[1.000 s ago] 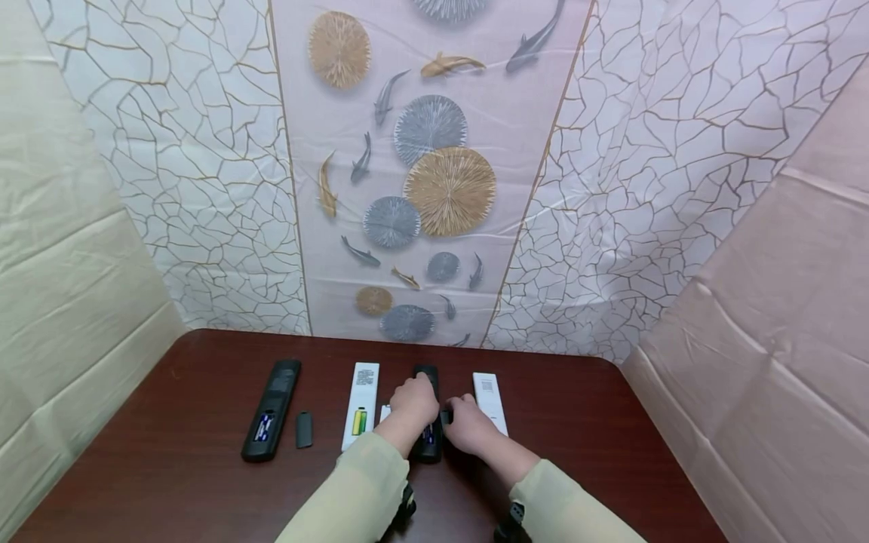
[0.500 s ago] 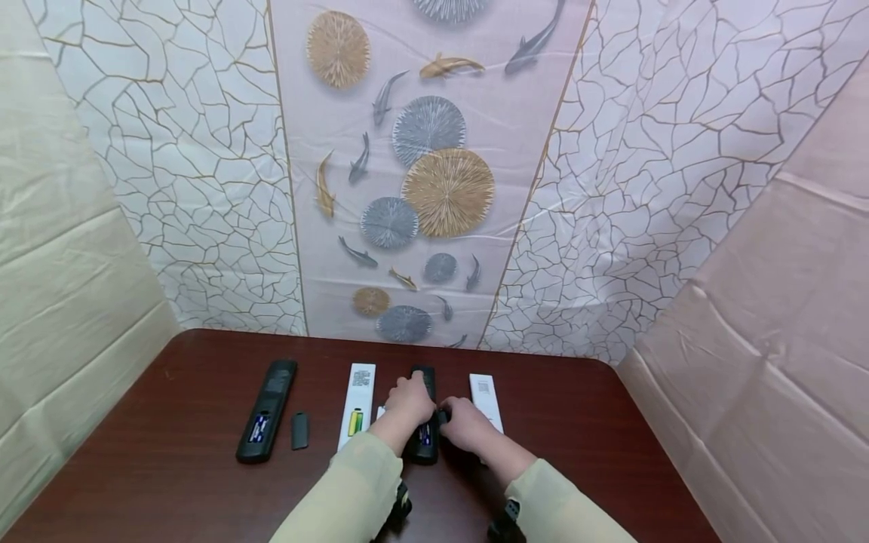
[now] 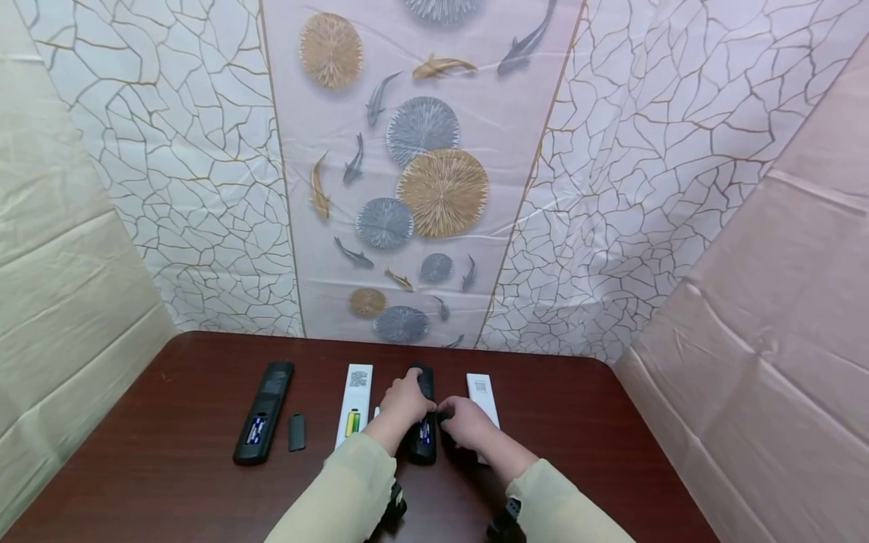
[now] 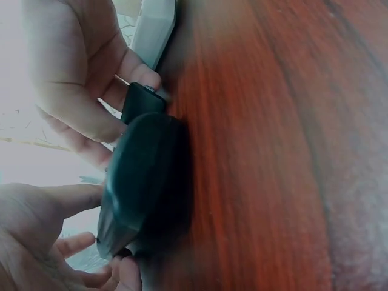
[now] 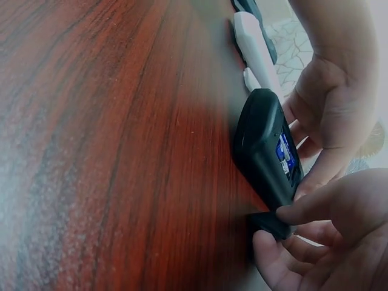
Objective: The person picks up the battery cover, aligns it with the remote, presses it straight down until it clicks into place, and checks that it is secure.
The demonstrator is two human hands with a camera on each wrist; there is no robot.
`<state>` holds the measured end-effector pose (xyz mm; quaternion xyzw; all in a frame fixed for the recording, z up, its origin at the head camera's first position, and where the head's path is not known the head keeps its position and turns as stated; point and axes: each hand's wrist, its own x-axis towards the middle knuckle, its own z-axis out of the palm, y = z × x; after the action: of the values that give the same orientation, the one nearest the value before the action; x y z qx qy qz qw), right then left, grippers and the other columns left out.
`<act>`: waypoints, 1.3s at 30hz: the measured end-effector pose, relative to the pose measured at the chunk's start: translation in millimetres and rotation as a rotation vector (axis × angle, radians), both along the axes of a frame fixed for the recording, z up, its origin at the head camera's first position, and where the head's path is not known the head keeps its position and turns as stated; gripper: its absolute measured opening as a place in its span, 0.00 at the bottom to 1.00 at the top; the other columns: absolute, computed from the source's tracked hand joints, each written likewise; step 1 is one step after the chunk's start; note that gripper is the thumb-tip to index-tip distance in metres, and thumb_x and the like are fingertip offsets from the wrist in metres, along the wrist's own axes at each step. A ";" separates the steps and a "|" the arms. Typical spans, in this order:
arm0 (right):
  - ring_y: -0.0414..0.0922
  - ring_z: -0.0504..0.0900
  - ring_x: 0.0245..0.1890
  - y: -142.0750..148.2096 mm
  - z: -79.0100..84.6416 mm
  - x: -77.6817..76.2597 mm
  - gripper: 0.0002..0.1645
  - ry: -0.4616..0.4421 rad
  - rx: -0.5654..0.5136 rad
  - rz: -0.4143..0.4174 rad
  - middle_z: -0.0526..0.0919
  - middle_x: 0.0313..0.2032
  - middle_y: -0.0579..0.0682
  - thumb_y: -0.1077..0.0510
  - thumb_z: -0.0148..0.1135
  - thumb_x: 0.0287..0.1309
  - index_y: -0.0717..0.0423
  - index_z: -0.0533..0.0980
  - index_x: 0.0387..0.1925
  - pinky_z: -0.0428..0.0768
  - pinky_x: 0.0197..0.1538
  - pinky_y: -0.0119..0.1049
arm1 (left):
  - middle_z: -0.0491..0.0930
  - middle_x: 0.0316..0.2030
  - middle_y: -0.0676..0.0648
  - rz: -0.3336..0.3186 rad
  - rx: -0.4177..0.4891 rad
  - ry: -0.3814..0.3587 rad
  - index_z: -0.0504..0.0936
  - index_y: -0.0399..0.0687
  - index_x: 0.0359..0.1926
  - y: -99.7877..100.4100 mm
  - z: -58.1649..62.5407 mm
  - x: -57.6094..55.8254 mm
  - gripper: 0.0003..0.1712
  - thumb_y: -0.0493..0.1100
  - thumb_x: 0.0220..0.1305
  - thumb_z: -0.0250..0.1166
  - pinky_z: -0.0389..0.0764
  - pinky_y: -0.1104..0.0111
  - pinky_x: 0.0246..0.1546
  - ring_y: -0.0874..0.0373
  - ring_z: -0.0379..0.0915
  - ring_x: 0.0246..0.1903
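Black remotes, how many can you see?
2: one black remote lies far left in the head view; the other black remote is held by the left hand.

Looks like a curtained-off booth here, fish-print hanging (image 3: 443, 192) behind, creased drapes (image 3: 75, 279) flanking a wood-grain table (image 3: 577, 452)

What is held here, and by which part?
Left hand: black remote beneath it, by the far half. Right hand: small black cover, pinched by its sides.
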<state>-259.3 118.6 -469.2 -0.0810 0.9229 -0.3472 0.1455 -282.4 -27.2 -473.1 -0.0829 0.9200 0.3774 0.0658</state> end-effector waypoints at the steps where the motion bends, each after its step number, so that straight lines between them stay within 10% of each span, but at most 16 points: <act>1: 0.48 0.79 0.22 0.3 0.3 0.2 0.16 0.000 -0.005 -0.004 0.80 0.49 0.58 0.65 0.59 0.65 0.59 0.77 0.54 0.80 0.25 0.41 | 0.75 0.54 0.34 0.000 0.005 -0.001 0.68 0.53 0.69 -0.5 -0.7 -0.7 0.43 0.49 0.54 0.76 0.78 0.46 0.45 0.40 0.75 0.48; 13: 0.47 0.80 0.24 2.4 4.6 3.8 0.14 0.066 -0.049 -0.045 0.76 0.44 0.56 0.63 0.60 0.66 0.56 0.77 0.52 0.80 0.27 0.41 | 0.74 0.58 0.32 0.060 0.144 -0.012 0.63 0.34 0.69 -9.4 0.4 0.9 0.39 0.46 0.65 0.68 0.77 0.49 0.51 0.42 0.75 0.53; 21: 0.47 0.76 0.41 3.7 5.8 3.0 0.10 0.134 -0.023 -0.089 0.78 0.41 0.50 0.61 0.62 0.65 0.52 0.80 0.47 0.77 0.41 0.45 | 0.75 0.56 0.34 0.096 0.278 -0.063 0.66 0.33 0.65 -12.6 -0.6 -0.9 0.29 0.43 0.69 0.61 0.82 0.56 0.35 0.46 0.77 0.46; 39: 0.48 0.79 0.25 15.0 9.5 15.7 0.13 0.085 -0.206 -0.122 0.78 0.38 0.52 0.64 0.58 0.67 0.57 0.79 0.52 0.83 0.31 0.46 | 0.70 0.61 0.32 0.083 0.454 -0.052 0.62 0.38 0.70 -15.0 -1.9 2.6 0.31 0.41 0.70 0.58 0.82 0.56 0.29 0.42 0.76 0.48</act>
<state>-243.5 133.5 -459.7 -0.0538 0.8910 -0.4444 0.0755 -279.8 -42.2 -475.0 -0.1136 0.8053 0.5747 0.0908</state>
